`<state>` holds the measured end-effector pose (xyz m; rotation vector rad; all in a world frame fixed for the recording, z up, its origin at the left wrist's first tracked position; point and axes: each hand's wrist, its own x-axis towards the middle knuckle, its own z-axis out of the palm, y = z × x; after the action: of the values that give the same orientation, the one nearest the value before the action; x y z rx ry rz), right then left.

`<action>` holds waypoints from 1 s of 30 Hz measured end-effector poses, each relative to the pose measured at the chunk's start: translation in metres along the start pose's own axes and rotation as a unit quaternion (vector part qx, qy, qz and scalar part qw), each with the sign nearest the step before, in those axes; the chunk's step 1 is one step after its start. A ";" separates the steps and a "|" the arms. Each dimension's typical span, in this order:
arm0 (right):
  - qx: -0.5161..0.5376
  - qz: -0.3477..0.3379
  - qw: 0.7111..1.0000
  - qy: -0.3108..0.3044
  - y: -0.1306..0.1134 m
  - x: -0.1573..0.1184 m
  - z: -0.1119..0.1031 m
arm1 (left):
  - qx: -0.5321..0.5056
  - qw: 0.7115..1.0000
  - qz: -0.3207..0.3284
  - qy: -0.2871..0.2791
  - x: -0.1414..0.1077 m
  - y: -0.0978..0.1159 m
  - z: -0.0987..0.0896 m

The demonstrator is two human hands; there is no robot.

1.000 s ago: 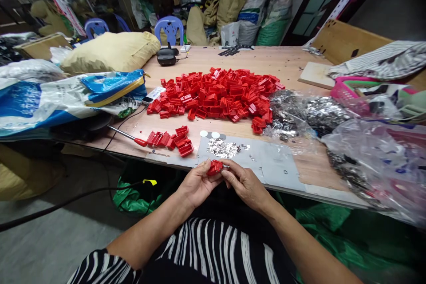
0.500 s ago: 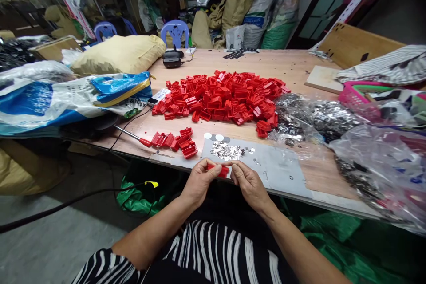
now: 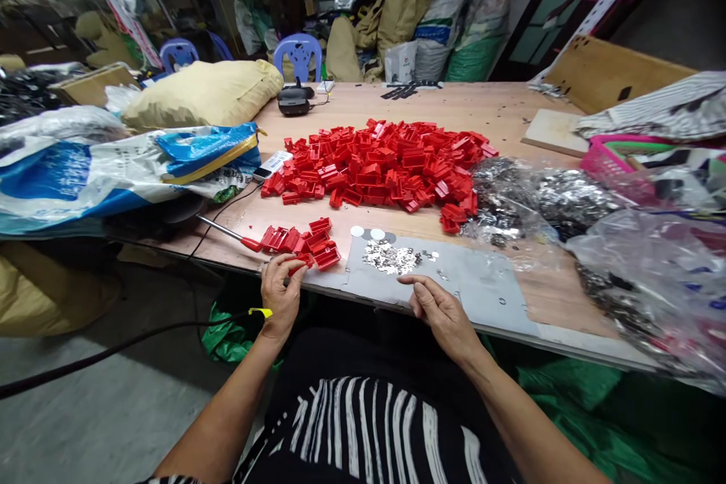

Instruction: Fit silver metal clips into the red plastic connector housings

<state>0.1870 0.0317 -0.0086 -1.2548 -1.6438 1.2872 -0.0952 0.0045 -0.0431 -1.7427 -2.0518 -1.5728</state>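
Note:
My left hand [image 3: 282, 293] is at the table's front edge, its fingers closed on a small red plastic housing [image 3: 302, 262]. This piece is beside a small group of similar red housings [image 3: 277, 237], several of them with open hollow sides. My right hand [image 3: 439, 311] hovers over the front of a grey mat [image 3: 371, 286], index finger forward and thumb pressed against it, the other fingers curled. Whether a small part sits in that pinch I cannot make out. Just beyond it lies a pile of small shiny metal pieces [image 3: 391, 257].
A large heap of red housings [image 3: 386, 166] covers the table's middle. Clear bags of metal parts [image 3: 567, 193] and a pink basket [image 3: 609, 159] are at right. A red-handled tool [image 3: 249, 243] lies left, near a blue-and-white sack [image 3: 125, 174]. Two white discs [image 3: 377, 234] lie behind the metal pile.
My left hand has moved left, carrying the red housing from in front of the mat to the small group. The right hand stays near its place, now apart from the housing.

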 end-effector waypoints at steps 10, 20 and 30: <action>-0.297 -0.067 0.937 0.171 0.022 0.020 -0.060 | 0.064 0.998 0.028 -0.004 0.003 -0.017 0.012; -0.451 -0.053 0.877 0.159 0.028 0.072 -0.083 | 0.070 0.995 0.068 0.036 -0.003 0.002 0.009; -0.448 -0.009 0.877 0.172 0.026 0.094 -0.095 | -0.067 0.986 0.139 -0.062 -0.027 0.067 0.025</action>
<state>0.2534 0.1505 -0.0123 -1.8412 -2.0199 0.1801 -0.0215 -0.0074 -0.0271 -2.1140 -1.6868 -1.5831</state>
